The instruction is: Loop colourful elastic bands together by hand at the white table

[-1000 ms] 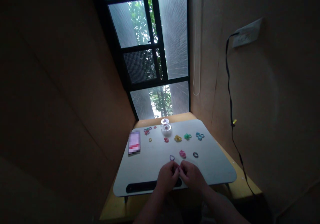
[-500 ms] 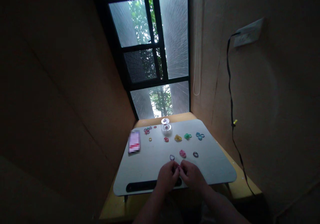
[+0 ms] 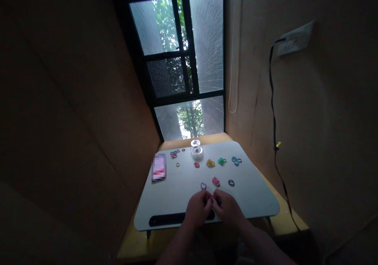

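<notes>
Clear, glossy plastic container (image 3: 197, 152) on smooth tabletop (image 3: 168, 196)

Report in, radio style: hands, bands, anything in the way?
Left hand, right hand: close together, anything pinched unclear. Purple band just beyond, pink bands to its right. Left wrist hides part of black strip.

Bands (image 3: 216, 182) lie on the table (image 3: 171, 190) (beyond the hands (image 3: 197, 209)).

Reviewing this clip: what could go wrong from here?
The purple band lies just beyond the left hand, so a small move might knock it. The pink pile is close to the right hand and could get scattered. The yellow pile and green pile lie near each other, so a bump might mix them.
</notes>
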`<state>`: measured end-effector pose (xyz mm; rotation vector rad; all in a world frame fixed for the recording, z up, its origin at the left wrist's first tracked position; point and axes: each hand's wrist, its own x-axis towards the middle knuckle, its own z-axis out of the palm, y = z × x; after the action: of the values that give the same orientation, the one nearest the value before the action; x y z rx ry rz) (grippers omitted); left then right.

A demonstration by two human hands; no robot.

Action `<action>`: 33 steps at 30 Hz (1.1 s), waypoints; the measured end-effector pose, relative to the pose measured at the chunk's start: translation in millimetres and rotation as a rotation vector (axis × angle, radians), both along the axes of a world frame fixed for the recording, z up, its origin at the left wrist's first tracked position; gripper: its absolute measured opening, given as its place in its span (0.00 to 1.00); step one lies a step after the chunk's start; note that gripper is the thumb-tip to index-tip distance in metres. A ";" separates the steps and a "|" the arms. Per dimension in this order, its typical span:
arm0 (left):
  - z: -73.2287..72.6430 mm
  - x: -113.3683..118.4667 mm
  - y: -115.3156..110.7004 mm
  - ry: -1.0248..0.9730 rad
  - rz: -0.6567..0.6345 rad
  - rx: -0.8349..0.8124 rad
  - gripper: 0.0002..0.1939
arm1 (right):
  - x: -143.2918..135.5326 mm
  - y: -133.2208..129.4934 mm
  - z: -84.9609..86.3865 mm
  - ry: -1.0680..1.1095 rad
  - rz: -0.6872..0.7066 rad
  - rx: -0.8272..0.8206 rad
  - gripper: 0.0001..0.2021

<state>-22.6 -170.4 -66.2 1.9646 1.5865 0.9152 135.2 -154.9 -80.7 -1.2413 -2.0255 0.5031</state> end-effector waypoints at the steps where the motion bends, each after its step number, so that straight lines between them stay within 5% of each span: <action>1: -0.2 0.0 0.0 0.001 0.001 -0.001 0.06 | 0.0 0.3 -0.1 -0.006 -0.002 -0.002 0.08; 33: 0.5 1.3 -3.4 0.027 -0.004 -0.026 0.05 | 2.3 -2.0 -2.1 -0.001 0.012 -0.026 0.05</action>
<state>-21.3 -173.8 -65.8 1.9701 1.6010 0.8658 137.5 -156.9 -82.8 -1.2460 -2.0344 0.5364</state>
